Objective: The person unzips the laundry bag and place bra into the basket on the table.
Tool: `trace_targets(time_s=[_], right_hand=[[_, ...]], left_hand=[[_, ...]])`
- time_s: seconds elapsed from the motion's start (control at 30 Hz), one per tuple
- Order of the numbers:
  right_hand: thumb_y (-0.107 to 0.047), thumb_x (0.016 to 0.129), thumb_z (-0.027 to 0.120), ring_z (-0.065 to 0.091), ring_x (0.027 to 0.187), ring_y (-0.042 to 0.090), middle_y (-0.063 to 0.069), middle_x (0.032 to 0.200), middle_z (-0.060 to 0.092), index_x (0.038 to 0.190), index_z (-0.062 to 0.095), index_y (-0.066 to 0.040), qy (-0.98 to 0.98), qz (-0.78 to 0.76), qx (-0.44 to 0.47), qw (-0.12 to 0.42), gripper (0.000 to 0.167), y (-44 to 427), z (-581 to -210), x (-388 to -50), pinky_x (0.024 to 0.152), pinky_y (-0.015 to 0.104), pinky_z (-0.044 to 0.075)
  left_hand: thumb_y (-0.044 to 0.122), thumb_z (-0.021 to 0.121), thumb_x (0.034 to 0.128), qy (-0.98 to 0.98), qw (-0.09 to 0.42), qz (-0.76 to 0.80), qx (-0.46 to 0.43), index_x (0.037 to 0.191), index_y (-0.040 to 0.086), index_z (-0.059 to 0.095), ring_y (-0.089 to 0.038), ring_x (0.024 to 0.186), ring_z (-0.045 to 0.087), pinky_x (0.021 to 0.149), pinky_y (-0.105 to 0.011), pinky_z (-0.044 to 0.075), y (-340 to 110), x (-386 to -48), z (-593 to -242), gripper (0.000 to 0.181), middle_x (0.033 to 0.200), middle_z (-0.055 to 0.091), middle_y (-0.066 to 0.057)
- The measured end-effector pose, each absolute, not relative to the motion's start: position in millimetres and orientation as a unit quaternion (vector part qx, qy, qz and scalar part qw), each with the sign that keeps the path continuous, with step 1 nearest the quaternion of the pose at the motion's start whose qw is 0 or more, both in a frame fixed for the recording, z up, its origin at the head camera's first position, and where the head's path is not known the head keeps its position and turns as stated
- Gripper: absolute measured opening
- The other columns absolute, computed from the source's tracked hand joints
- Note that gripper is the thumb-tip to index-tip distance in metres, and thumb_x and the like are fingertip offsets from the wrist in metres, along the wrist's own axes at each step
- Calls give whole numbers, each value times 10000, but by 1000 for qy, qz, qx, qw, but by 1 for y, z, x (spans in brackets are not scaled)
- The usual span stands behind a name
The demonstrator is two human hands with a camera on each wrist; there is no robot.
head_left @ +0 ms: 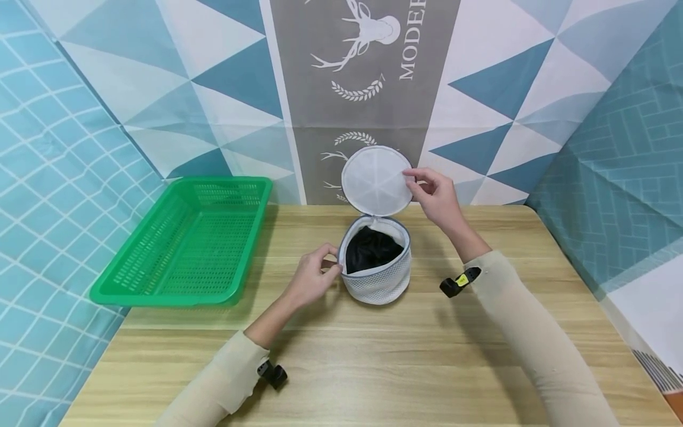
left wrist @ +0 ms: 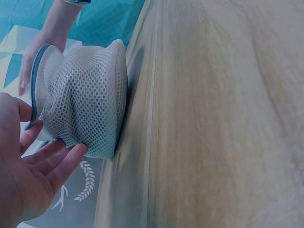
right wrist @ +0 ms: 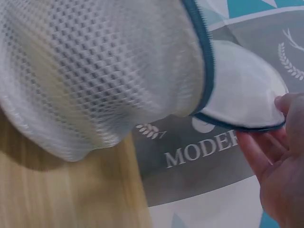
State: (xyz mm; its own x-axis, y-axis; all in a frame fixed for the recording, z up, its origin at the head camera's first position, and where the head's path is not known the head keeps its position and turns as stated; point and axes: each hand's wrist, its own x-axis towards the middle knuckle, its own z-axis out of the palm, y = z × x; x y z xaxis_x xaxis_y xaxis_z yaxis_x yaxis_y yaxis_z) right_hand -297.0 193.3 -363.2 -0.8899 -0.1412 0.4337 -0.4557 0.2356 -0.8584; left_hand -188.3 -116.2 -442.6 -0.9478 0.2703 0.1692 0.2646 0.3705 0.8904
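At the far left of the desk (head_left: 384, 379), a green basket (head_left: 200, 249) with slotted sides stands near the patterned backdrop (head_left: 235, 77); only the head view takes it in.

To its right, the left hand (head_left: 312, 276) reaches the near-left side of a white mesh bag (head_left: 376, 287), which stands upright on the desk near its back edge. From above, this grip is partly hidden in its own curl; the left wrist view shows thumb and forefinger pinching the blue-edged rim (left wrist: 33, 85), the other fingers spread beside the mesh, whose wall bears a crease.

Inside the bag lies a bundle of black cloth (head_left: 370, 249), seen from the head camera alone, since the mesh wall screens it from both wrists.

The round white lid (head_left: 376, 181) rises behind the bag, joined at the back of the rim. At its right edge is the right hand (head_left: 437, 198), its grip a pinch. The right wrist view adds the thumb on one face, fingers behind, the lid's dark blue border and the zip teeth along the rim.
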Motion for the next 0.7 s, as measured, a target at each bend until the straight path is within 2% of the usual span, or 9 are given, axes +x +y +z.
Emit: trace_targets(time_s=[0.1, 0.23, 0.33, 0.43, 0.5, 0.57, 0.63, 0.7], right_hand=[[-63, 1149, 590, 771, 1049, 91, 306, 1498, 598, 1599, 569, 30, -783, 589, 184, 79, 460, 193, -373, -298, 861, 162, 668], [-119, 1184, 526, 716, 1328, 413, 328, 1580, 510, 1720, 423, -37, -802, 574, 167, 12, 552, 193, -387, -300, 901, 146, 654], [-174, 1207, 477, 619, 1466, 538, 327, 1627, 482, 1747, 369, -41, -815, 556, 163, -22, 566, 192, -396, -300, 1044, 319, 676], [-250, 1221, 448, 569, 1536, 521, 311, 1694, 468, 1748, 370, -47, -828, 535, 157, -49, 571, 192, -403, -298, 1187, 566, 598], [-303, 1226, 433, 564, 1547, 508, 298, 1720, 477, 1741, 384, -43, -838, 522, 150, -63, 579, 192, -407, -297, 1204, 644, 565], [-342, 1232, 408, 573, 1543, 503, 303, 1714, 501, 1735, 387, -25, -846, 507, 145, -73, 596, 192, -410, -297, 1170, 604, 596], [-352, 1237, 380, 603, 1502, 516, 330, 1673, 538, 1729, 381, 3, -851, 500, 142, -79, 606, 193, -412, -296, 1075, 476, 644], [-341, 1239, 368, 621, 1468, 518, 346, 1651, 552, 1722, 377, 27, -852, 498, 141, -81, 607, 193, -414, -296, 963, 319, 641]], left_hand=[[42, 624, 1015, 827, 2, 538, 163, 1166, -12, 682, -463, 1187, 824, 821, -361, 728, -116, -187, -442, 171, 1343, 757, -275], [42, 633, 1011, 830, -4, 531, 170, 1155, -8, 683, -465, 1183, 826, 836, -342, 724, -117, -187, -443, 161, 1343, 760, -272], [37, 636, 1006, 831, -9, 528, 174, 1135, -2, 681, -464, 1179, 827, 842, -331, 722, -117, -186, -443, 142, 1328, 765, -266], [33, 638, 1000, 833, -15, 524, 176, 1118, 0, 681, -461, 1174, 828, 858, -338, 723, -117, -186, -443, 130, 1308, 770, -261], [32, 639, 997, 834, -18, 522, 178, 1111, 0, 679, -460, 1172, 829, 867, -349, 724, -117, -185, -442, 125, 1301, 771, -261], [36, 644, 996, 835, -20, 520, 178, 1109, 3, 681, -459, 1171, 830, 880, -357, 724, -117, -185, -443, 124, 1304, 773, -261], [41, 648, 997, 835, -20, 520, 177, 1109, 5, 680, -461, 1169, 830, 881, -363, 724, -118, -185, -443, 122, 1313, 773, -263], [43, 648, 998, 836, -20, 520, 176, 1109, 7, 680, -462, 1169, 831, 877, -365, 724, -118, -185, -442, 122, 1322, 771, -263]])
